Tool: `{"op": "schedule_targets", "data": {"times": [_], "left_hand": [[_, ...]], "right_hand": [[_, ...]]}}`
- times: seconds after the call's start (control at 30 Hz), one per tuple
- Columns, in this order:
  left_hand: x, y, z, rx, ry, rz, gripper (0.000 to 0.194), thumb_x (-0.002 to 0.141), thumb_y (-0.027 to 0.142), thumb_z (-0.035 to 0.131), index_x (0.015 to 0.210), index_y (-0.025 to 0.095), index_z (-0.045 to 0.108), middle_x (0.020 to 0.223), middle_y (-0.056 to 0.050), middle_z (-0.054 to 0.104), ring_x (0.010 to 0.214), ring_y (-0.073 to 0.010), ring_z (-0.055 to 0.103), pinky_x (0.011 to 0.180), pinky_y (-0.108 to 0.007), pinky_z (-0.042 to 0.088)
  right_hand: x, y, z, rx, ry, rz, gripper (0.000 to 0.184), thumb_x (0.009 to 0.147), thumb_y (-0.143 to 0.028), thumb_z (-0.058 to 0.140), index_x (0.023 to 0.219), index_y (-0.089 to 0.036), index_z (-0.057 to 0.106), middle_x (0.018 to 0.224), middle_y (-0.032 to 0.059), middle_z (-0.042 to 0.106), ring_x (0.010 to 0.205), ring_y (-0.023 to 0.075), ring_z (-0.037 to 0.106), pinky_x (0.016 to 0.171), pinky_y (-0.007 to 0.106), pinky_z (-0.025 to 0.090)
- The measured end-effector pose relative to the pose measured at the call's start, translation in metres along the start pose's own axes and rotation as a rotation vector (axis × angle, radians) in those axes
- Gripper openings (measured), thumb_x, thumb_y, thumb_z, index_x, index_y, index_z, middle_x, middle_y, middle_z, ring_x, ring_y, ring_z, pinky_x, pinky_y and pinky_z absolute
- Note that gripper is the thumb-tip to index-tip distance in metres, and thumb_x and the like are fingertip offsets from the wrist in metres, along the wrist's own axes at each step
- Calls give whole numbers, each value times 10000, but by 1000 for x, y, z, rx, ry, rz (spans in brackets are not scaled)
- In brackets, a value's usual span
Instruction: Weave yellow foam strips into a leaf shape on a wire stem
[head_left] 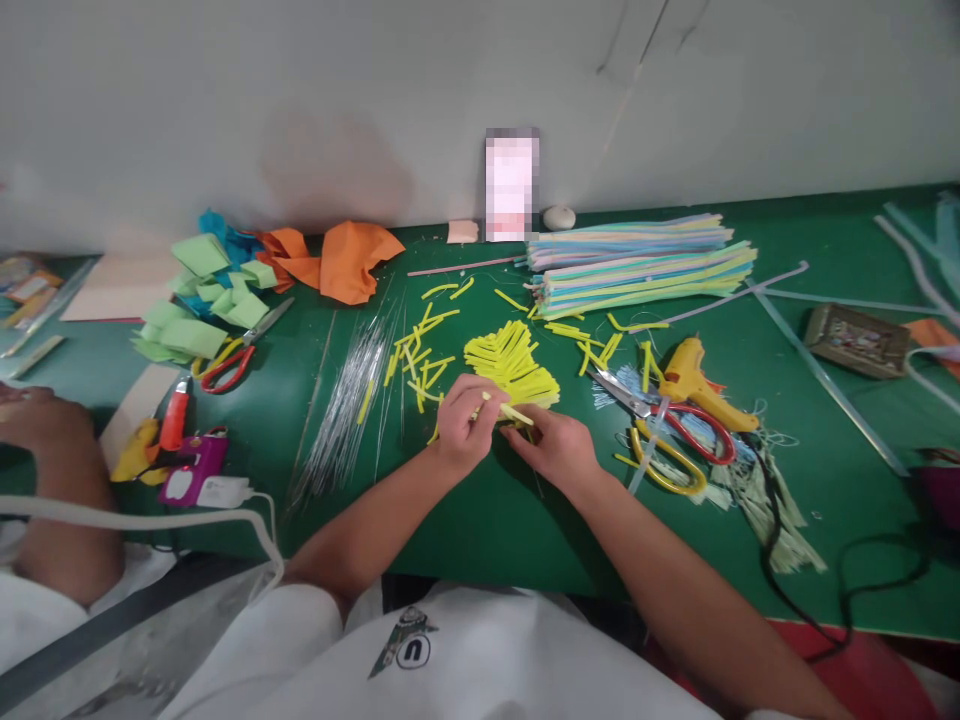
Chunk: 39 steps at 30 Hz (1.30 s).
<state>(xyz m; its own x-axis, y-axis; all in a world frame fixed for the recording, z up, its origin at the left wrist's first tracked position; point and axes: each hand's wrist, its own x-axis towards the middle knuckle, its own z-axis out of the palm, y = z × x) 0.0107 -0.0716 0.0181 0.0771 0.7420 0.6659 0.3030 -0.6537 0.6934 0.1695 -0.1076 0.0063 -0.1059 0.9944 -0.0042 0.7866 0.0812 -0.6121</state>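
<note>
My left hand (466, 418) is closed with its fingertips pinched on a short yellow pipe cleaner piece (519, 415). Close by on the right, my right hand (559, 448) is closed too, its fingers at the other end of that piece. What lies under its fingertips is partly hidden. Just beyond both hands is a leaf-like shape of yellow pipe cleaner pieces (514, 360), laid in slanting rows on the green table; the hands cover its near edge. Loose cut yellow pieces (424, 375) are scattered to the left of it.
Thin metal wires (341, 420) lie left of my hands. Scissors (660, 425), a yellow glue gun (705, 385) and a tassel (780, 515) crowd the right. Pipe cleaner bundles (645, 275) and a phone (511, 185) are at the back. Another person's arm (64, 470) rests far left.
</note>
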Motion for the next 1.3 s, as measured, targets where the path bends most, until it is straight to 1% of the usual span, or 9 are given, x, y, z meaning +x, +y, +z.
{"op": "schedule_targets", "data": {"times": [0.1,0.23,0.4,0.57,0.7,0.8,0.9,1.2,1.3], "left_hand": [[3,4,-1,-22,-26,27,188,950,236,522,905,177,694,859,-57,676,794,-149,644,683,-279,542],[5,8,1,-46,-12,-6,146,934,234,554,922,183,690,865,-51,669,819,-151,645,718,-286,552],[3,6,3,-122,-28,-117,169,943,221,543,961,191,708,924,-55,669,877,-158,665,783,-308,558],[2,12,4,-136,-67,-101,226,961,204,506,918,177,727,814,-46,691,782,-141,661,733,-276,554],[1,16,4,-104,-63,-66,226,956,175,508,987,175,731,905,-70,735,840,-150,674,763,-279,560],[1,15,3,-93,-65,-57,238,960,186,504,1024,179,733,954,-78,745,853,-156,686,755,-283,567],[0,13,2,-89,-50,-44,247,959,192,508,1067,177,729,953,-78,744,837,-154,687,745,-282,567],[0,14,4,-98,-24,-53,228,960,195,508,1029,178,725,883,-66,721,805,-148,673,725,-295,568],[-1,13,3,-91,-16,-65,213,957,213,520,978,182,731,904,-67,697,823,-149,669,704,-287,564]], "right_hand": [[-1,4,4,61,65,-37,341,838,-422,571,1076,-235,727,682,21,698,596,161,605,571,252,380],[-2,8,7,141,53,-93,314,884,-374,510,1024,-199,729,787,59,733,645,165,633,603,252,414],[-2,6,5,177,0,-80,365,866,-374,542,1137,-183,694,661,21,682,548,152,580,551,250,395],[-1,4,1,194,-5,-149,374,889,-365,539,1187,-196,691,688,22,691,564,143,591,556,245,404],[-4,3,-5,165,160,-220,381,900,-406,568,1170,-166,690,624,13,650,535,139,568,532,248,401],[-6,2,-8,147,285,-369,285,927,-325,548,1102,-154,695,652,29,683,562,142,588,570,255,428],[-7,3,-7,138,331,-459,202,943,-238,522,1021,-167,693,732,49,729,612,147,619,610,259,452],[-5,2,-4,66,337,-428,179,931,-251,520,927,-186,686,694,41,712,604,149,623,596,261,450],[-6,2,-3,125,306,-353,185,921,-286,535,960,-185,684,668,27,678,582,142,601,577,257,449]]}}
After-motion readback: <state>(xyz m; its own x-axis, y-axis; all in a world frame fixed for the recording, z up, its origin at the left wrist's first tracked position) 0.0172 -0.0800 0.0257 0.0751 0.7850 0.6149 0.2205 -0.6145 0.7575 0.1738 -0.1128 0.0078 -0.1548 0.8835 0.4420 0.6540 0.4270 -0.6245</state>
